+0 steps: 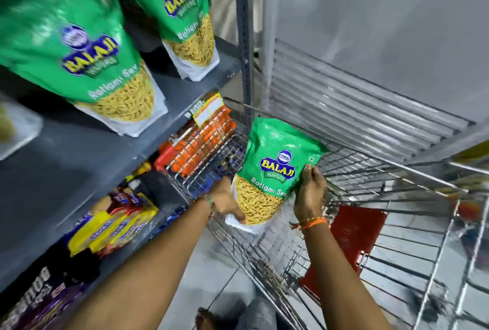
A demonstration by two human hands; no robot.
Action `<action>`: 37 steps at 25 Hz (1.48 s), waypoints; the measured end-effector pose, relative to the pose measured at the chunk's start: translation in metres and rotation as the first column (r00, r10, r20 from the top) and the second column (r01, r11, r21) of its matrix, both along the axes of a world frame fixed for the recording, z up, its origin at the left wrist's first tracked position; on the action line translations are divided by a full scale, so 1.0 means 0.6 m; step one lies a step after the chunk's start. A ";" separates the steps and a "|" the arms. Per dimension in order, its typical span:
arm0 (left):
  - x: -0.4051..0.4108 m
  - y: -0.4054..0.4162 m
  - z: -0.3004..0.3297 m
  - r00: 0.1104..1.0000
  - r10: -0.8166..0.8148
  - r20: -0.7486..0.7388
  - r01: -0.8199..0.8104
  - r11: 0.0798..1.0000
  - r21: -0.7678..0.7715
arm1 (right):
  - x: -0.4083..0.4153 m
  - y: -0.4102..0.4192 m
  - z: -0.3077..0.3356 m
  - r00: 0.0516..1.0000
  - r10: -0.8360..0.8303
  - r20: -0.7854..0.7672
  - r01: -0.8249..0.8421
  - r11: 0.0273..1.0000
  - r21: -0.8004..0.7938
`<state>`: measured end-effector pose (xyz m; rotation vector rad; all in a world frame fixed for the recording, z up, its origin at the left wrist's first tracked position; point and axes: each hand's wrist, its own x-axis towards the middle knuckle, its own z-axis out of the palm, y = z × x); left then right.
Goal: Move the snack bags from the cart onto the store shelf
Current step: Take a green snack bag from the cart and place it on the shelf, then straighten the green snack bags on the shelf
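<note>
A green Balaji Ratlami Sev snack bag [275, 168] is held upright over the wire cart [397, 197]. My right hand [311, 192] grips its right edge. My left hand [227, 204] holds its lower left corner near the white bottom seam. On the grey store shelf [87, 149] at the upper left stand two more green bags of the same kind, a near one [79, 49] and a far one [185, 12].
The shelf below holds yellow and red packets [113, 224], orange packets [203, 141] and dark purple packs [34, 300]. A metal upright [242, 38] stands between shelf and cart. A red flap [354, 234] lies in the cart. A grey slatted wall panel [357, 107] is behind.
</note>
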<state>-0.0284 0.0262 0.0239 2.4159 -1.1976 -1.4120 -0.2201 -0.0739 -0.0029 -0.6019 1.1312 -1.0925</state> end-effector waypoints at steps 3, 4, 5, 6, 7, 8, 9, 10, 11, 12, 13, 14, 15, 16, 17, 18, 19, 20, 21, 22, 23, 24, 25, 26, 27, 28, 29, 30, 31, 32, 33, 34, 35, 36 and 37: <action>0.023 0.069 0.071 0.983 0.166 -0.075 -0.178 0.958 -0.225 | 0.052 0.010 0.088 0.989 0.140 -0.046 -0.146 0.971 -0.189; 0.028 0.091 0.087 0.969 0.222 -0.108 -0.243 0.934 -0.261 | 0.069 0.012 0.113 0.982 0.184 -0.047 -0.190 0.950 -0.249; 0.030 0.119 0.106 0.948 0.283 -0.145 -0.316 0.891 -0.327 | 0.095 0.018 0.142 0.967 0.252 -0.046 -0.254 0.919 -0.302; 0.042 0.149 0.116 0.919 0.359 -0.162 -0.394 0.845 -0.362 | 0.124 0.028 0.167 0.944 0.326 -0.043 -0.321 0.881 -0.348; 0.051 0.181 0.131 0.890 0.417 -0.183 -0.454 0.790 -0.412 | 0.155 0.041 0.194 0.919 0.392 -0.041 -0.376 0.839 -0.393; 0.065 0.209 0.141 0.858 0.468 -0.213 -0.511 0.728 -0.457 | 0.186 0.054 0.220 0.896 0.442 -0.047 -0.415 0.795 -0.443; 0.081 0.235 0.153 0.826 0.516 -0.227 -0.554 0.673 -0.490 | 0.219 0.070 0.248 0.869 0.491 -0.055 -0.452 0.745 -0.490; 0.098 0.263 0.171 0.789 0.561 -0.250 -0.597 0.607 -0.524 | 0.257 0.091 0.272 0.839 0.541 -0.063 -0.486 0.692 -0.534; 0.114 0.291 0.189 0.765 0.596 -0.245 -0.614 0.558 -0.558 | 0.293 0.114 0.299 0.809 0.583 -0.072 -0.511 0.638 -0.575; 0.127 0.311 0.209 0.741 0.618 -0.265 -0.633 0.509 -0.584 | 0.328 0.131 0.317 0.782 0.618 -0.080 -0.532 0.597 -0.600; 0.141 0.330 0.228 0.716 0.639 -0.282 -0.644 0.448 -0.620 | 0.365 0.150 0.334 0.750 0.656 -0.090 -0.558 0.553 -0.618; 0.160 0.352 0.239 0.683 0.668 -0.297 -0.657 0.383 -0.649 | 0.406 0.167 0.344 0.714 0.694 -0.096 -0.586 0.516 -0.625; 0.182 0.370 0.248 0.656 0.690 -0.305 -0.654 0.319 -0.686 | 0.442 0.183 0.355 0.685 0.722 -0.098 -0.602 0.485 -0.634; 0.204 0.386 0.253 0.629 0.718 -0.299 -0.647 0.270 -0.713 | 0.477 0.198 0.365 0.657 0.748 -0.097 -0.616 0.458 -0.641; 0.227 0.401 0.261 0.606 0.745 -0.279 -0.629 0.233 -0.742 | 0.509 0.217 0.379 0.628 0.769 -0.118 -0.637 0.420 -0.646; 0.247 0.410 0.264 0.582 0.771 -0.258 -0.618 0.213 -0.757 | 0.533 0.231 0.388 0.600 0.787 -0.141 -0.659 0.387 -0.644; 0.267 0.417 0.269 0.553 0.802 -0.225 -0.610 0.206 -0.765 | 0.552 0.246 0.401 0.575 0.803 -0.158 -0.676 0.357 -0.645; 0.283 0.424 0.272 0.519 0.830 -0.206 -0.613 0.194 -0.766 | 0.571 0.257 0.409 0.550 0.819 -0.163 -0.688 0.334 -0.644; 0.299 0.428 0.273 0.485 0.855 -0.182 -0.621 0.191 -0.760 | 0.588 0.266 0.414 0.537 0.827 -0.168 -0.705 0.330 -0.628; 0.312 0.434 0.271 0.455 0.873 -0.174 -0.633 0.180 -0.753 | 0.602 0.274 0.418 0.528 0.833 -0.167 -0.713 0.327 -0.621; 0.323 0.437 0.269 0.430 0.889 -0.157 -0.639 0.177 -0.749 | 0.616 0.280 0.416 0.521 0.836 -0.171 -0.715 0.319 -0.622; 0.331 0.439 0.267 0.410 0.900 -0.147 -0.647 0.174 -0.742 | 0.629 0.283 0.411 0.522 0.835 -0.176 -0.715 0.315 -0.624; 0.339 0.439 0.262 0.393 0.909 -0.135 -0.656 0.174 -0.735 | 0.635 0.286 0.408 0.520 0.832 -0.192 -0.721 0.307 -0.622; 0.343 0.439 0.259 0.380 0.914 -0.139 -0.667 0.167 -0.726 | 0.639 0.287 0.402 0.522 0.825 -0.216 -0.730 0.301 -0.614; 0.347 0.439 0.256 0.373 0.918 -0.137 -0.673 0.166 -0.720 | 0.643 0.286 0.395 0.524 0.820 -0.231 -0.734 0.297 -0.610; 0.350 0.439 0.251 0.368 0.920 -0.134 -0.680 0.168 -0.714 | 0.642 0.283 0.390 0.521 0.815 -0.252 -0.744 0.290 -0.603; 0.354 0.442 0.244 0.369 0.920 -0.133 -0.684 0.172 -0.709 | 0.636 0.283 0.390 0.508 0.818 -0.271 -0.762 0.280 -0.583; 0.358 0.443 0.239 0.373 0.917 -0.140 -0.690 0.174 -0.703 | 0.631 0.279 0.387 0.493 0.824 -0.278 -0.779 0.276 -0.563; 0.362 0.446 0.232 0.374 0.917 -0.141 -0.696 0.177 -0.696 | 0.621 0.274 0.381 0.514 0.812 -0.278 -0.773 0.298 -0.559; 0.365 0.449 0.225 0.370 0.920 -0.131 -0.700 0.184 -0.690 | 0.603 0.268 0.373 0.588 0.760 -0.277 -0.737 0.364 -0.569; 0.368 0.448 0.220 0.362 0.924 -0.121 -0.708 0.189 -0.681 | 0.583 0.258 0.364 0.703 0.652 -0.283 -0.664 0.461 -0.588; 0.367 0.447 0.218 0.357 0.927 -0.118 -0.715 0.189 -0.674 | 0.560 0.249 0.353 0.818 0.499 -0.285 -0.554 0.554 -0.621; 0.369 0.445 0.216 0.356 0.927 -0.118 -0.715 0.188 -0.673 | 0.539 0.237 0.345 0.897 0.333 -0.291 -0.442 0.625 -0.644; 0.368 0.441 0.217 0.355 0.927 -0.120 -0.713 0.185 -0.676 | 0.521 0.222 0.337 0.921 0.199 -0.334 -0.377 0.669 -0.640; 0.368 0.438 0.219 0.353 0.928 -0.119 -0.708 0.182 -0.682 | 0.513 0.206 0.325 0.905 0.131 -0.405 -0.375 0.696 -0.612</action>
